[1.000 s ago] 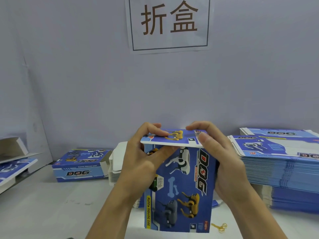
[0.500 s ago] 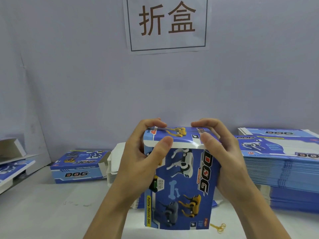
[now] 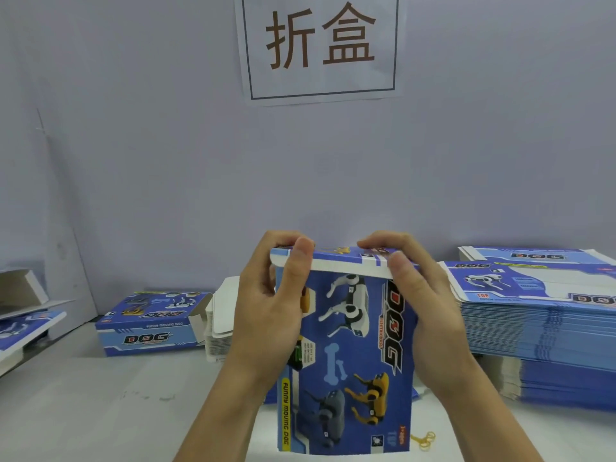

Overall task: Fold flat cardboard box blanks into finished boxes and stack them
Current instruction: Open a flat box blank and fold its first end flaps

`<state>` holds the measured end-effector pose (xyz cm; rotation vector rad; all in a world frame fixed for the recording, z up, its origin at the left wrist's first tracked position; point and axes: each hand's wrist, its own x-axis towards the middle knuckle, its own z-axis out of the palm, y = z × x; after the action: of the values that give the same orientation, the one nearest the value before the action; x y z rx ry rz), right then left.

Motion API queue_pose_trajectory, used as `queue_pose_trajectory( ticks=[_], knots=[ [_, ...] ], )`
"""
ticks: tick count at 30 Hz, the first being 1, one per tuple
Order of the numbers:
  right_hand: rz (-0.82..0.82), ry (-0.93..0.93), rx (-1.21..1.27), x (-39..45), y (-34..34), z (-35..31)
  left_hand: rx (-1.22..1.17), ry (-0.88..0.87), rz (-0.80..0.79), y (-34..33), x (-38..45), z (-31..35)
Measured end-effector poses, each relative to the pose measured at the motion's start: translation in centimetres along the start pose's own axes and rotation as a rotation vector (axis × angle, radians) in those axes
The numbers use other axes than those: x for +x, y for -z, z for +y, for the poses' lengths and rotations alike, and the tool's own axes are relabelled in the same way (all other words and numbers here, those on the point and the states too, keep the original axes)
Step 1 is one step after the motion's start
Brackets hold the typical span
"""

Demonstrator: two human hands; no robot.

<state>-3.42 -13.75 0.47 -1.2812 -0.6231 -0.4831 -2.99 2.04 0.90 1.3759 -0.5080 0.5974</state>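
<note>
Matte white table [image 3: 100, 411] | glossy blue rectangular box [image 3: 346, 361] upright | left hand [image 3: 266, 315], right hand [image 3: 430, 315] grip flap

box [image 3: 346, 355] centre | blank stack [image 3: 540, 331] right | finished box [image 3: 150, 325] left, probably behind

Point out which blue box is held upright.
The box both hands grip, left hand and right hand; the finished box lies flat.

I count two hands [image 3: 266, 315], one upright box [image 3: 346, 361], one finished box [image 3: 150, 325], perhaps three blank stacks [image 3: 540, 331], one sign [image 3: 320, 45].
</note>
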Motion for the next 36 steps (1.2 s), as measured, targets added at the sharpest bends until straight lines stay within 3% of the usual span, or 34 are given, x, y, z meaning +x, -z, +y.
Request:
queue_pose_trajectory(
  ticks=[3, 8, 13, 19, 26, 36],
  knots=[
    [0.035, -0.034, 0.005, 0.0, 0.0, -0.2, -0.095, 0.056, -0.042, 0.0, -0.1, -0.2],
    [0.114, -0.010, -0.094, 0.5, -0.7, -0.6, -0.072, 0.045, 0.026, -0.1, 0.1, 0.2],
    [-0.051, -0.054, 0.050, 0.1, -0.3, -0.7, -0.005, 0.016, 0.080, -0.3, 0.2, 0.8],
    [-0.093, -0.118, 0.172, 0.0, -0.3, -0.8, 0.027, 0.033, 0.002, 0.4, 0.6, 1.2],
    [0.064, -0.092, 0.050, 0.1, -0.9, -0.3, 0.007, 0.048, -0.015, 0.6, 0.4, 1.2],
    [0.128, -0.115, 0.276, 0.1, -0.5, -1.0, -0.269, 0.082, -0.113, 1.0, 0.3, 1.5]
  ],
)
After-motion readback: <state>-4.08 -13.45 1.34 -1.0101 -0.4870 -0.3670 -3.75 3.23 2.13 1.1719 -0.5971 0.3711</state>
